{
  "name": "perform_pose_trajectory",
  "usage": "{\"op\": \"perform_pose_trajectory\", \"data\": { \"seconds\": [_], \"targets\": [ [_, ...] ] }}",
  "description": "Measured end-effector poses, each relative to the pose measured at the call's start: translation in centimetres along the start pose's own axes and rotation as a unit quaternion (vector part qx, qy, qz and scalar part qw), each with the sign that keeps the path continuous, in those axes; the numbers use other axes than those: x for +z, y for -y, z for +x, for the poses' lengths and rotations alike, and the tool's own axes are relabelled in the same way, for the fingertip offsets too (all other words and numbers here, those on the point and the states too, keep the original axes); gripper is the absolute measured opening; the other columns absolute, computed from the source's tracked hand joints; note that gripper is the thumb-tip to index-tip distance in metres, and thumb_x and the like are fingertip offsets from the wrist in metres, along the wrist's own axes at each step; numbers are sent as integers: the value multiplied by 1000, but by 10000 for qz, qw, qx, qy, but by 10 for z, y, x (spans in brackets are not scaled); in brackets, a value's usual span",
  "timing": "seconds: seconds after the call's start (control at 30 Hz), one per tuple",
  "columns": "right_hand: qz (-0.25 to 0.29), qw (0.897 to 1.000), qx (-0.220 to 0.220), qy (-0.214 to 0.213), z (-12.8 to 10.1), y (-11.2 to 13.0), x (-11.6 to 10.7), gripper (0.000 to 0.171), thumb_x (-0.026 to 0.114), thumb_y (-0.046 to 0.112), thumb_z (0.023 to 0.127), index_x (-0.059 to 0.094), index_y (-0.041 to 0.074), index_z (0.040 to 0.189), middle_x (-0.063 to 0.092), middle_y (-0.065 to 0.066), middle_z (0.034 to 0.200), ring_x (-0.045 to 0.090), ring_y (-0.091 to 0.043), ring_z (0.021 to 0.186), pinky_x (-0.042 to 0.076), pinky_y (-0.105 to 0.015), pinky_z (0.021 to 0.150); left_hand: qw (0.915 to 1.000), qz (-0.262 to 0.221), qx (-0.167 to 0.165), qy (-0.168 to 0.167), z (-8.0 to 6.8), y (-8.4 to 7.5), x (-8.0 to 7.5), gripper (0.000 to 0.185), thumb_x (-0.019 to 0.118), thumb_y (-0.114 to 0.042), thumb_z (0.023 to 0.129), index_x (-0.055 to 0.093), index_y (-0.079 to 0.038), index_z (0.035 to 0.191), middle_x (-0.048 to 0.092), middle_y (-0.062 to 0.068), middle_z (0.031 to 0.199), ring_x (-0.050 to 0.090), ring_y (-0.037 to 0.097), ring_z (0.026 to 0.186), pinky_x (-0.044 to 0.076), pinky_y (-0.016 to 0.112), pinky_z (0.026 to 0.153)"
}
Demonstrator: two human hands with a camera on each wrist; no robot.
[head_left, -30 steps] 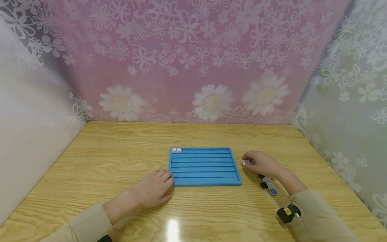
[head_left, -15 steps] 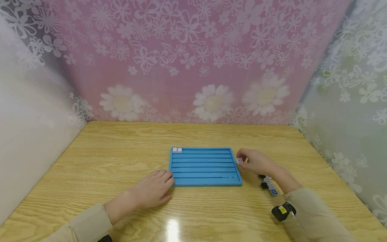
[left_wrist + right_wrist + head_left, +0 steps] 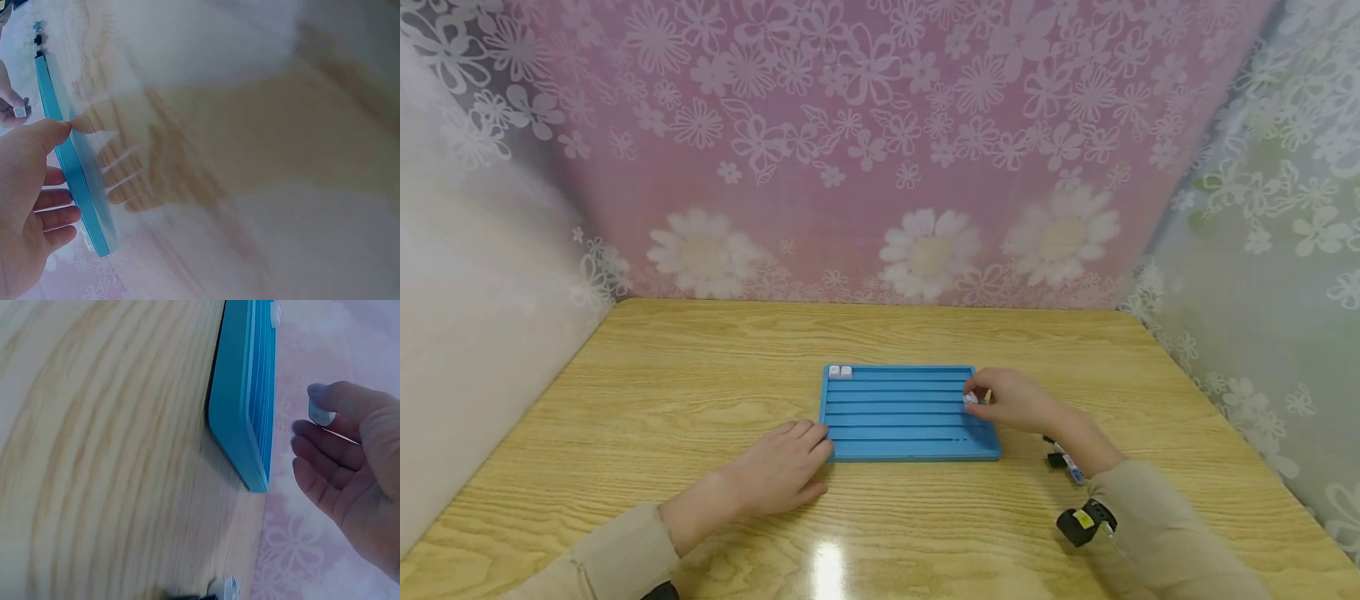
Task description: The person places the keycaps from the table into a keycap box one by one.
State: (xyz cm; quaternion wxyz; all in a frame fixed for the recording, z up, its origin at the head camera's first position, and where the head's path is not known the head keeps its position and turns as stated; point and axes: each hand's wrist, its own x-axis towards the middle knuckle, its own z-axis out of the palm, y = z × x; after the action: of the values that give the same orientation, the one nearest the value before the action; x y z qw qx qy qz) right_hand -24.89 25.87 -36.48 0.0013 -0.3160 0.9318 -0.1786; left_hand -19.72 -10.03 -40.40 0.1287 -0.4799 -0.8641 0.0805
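Right hand has moved left since the earlier frames, from the bare table beside the tray to over the tray's right edge, carrying the small white cube tile with it. Left hand, tray and the two placed tiles unchanged.

Small white cube tile is pinched at the fingertips of the right hand, thumb on one side and a finger on the other; it sits over the right end of the flat blue plastic tray with long grooved rows, about the middle rows. Cannot tell if it touches the tray. In the right wrist view the tile is at the thumb tip, other fingers loosely curled below it, tray edge just beside.

Left hand lies flat on the light wooden table, fingers relaxed and fairly straight, fingertips touching the tray's near left corner, holding nothing. Left wrist view shows the same: thumb against the blue tray edge.

Two more white tiles sit side by side in the top row at the tray's far left corner.

Small pile of loose tiles, black, white and blue, lies on the table just right of the tray, partly hidden by the right wrist.
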Motion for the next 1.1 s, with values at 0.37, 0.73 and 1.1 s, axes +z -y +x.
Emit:
{"op": "perform_pose_trajectory", "data": {
  "seconds": [0.37, 0.73, 1.1],
  "targets": [
    [192, 9984, -499, -158, 13, 12, 8, 14, 61, 6, 85, 60, 4, 99, 55, 7, 78, 48, -6, 66, 43, -24, 57, 9999, -120, -49, 97, 1, 0, -1, 36, 56, -42, 89, 52, -9, 101, 51, 5, 105, 48, 19, 95, 44, 33, 87],
    [272, 9986, -464, 16, 21, 18, 14, 21, 66, 17, 86, 62, 3, 102, 53, 9, 76, 46, -5, 66, 43, -24, 59, 9999, -93, -49, 52, 0, 0, -1, 36, 56, -42, 89, 52, -8, 101, 51, 6, 105, 48, 19, 94, 45, 33, 85],
    [385, 9965, -727, 163, 27, 27, 17, 11, 61, 22, 90, 61, 11, 93, 48, 11, 67, 40, -3, 55, 38, -24, 52, 9999, -129, -8, 23, 0, 0, -2, 35, 57, -40, 89, 53, -8, 101, 51, 7, 105, 49, 20, 94, 45, 33, 85]
  ]
}}
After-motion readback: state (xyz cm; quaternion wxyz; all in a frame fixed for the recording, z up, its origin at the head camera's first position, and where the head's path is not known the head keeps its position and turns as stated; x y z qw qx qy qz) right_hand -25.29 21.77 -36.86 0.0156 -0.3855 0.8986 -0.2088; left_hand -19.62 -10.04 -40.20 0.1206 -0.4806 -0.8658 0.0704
